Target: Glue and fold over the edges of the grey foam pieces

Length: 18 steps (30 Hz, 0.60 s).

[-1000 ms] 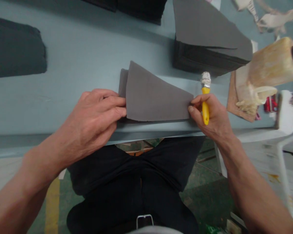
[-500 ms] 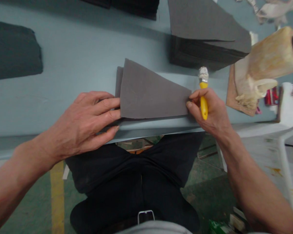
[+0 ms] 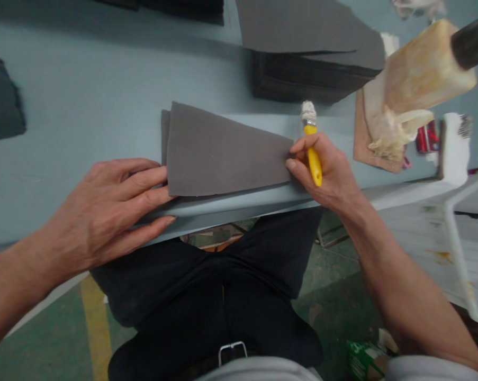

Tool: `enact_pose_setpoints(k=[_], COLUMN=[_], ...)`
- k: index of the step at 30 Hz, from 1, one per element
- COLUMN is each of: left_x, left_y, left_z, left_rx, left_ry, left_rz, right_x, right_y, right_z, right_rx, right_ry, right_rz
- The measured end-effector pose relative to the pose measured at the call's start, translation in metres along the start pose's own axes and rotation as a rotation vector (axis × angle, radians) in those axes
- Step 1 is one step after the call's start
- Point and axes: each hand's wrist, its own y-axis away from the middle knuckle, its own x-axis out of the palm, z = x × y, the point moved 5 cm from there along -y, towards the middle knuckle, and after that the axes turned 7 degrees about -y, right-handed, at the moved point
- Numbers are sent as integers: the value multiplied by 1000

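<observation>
A grey tapered piece of sheet material (image 3: 226, 153) lies near the table's front edge, wide end to the left. Beneath it another grey piece (image 3: 164, 135) sticks out a little at the left. My left hand (image 3: 119, 203) rests with fingers stretched, its middle fingertips at the wide end, partly hidden by the upper piece. Thumb and index finger of my right hand (image 3: 328, 166) pinch the narrow right end. That same hand also holds a small paintbrush (image 3: 312, 153) with a yellow handle, its white-crusted bristles pointing away from me.
Beyond the work stands a thick stack of grey pieces (image 3: 310, 58). At the right are a stained yellowish container (image 3: 421, 69), a brown board (image 3: 360, 140) and a white object (image 3: 455, 151). Dark stacks (image 3: 183, 8) lie at the back, with a dark green pile (image 3: 2, 100) far left.
The view has swung to the right, so the table and its things appear further left. Both hands keep the same hold on the grey piece, which looks slightly turned.
</observation>
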Motion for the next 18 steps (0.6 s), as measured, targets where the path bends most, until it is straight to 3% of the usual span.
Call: enact_pose_setpoints(k=[6, 15, 18], left_x=[-5, -7, -6], left_y=[-4, -7, -5], left_z=[-2, -8, -6], left_rx=[-14, 91, 58], left_ry=[-14, -68, -49], left_rz=[31, 8, 28], right_x=[0, 0, 0], right_y=[0, 0, 0], right_z=[2, 6, 7], right_rx=[-16, -41, -40], right_ry=[20, 62, 69], right_rz=[36, 103, 119])
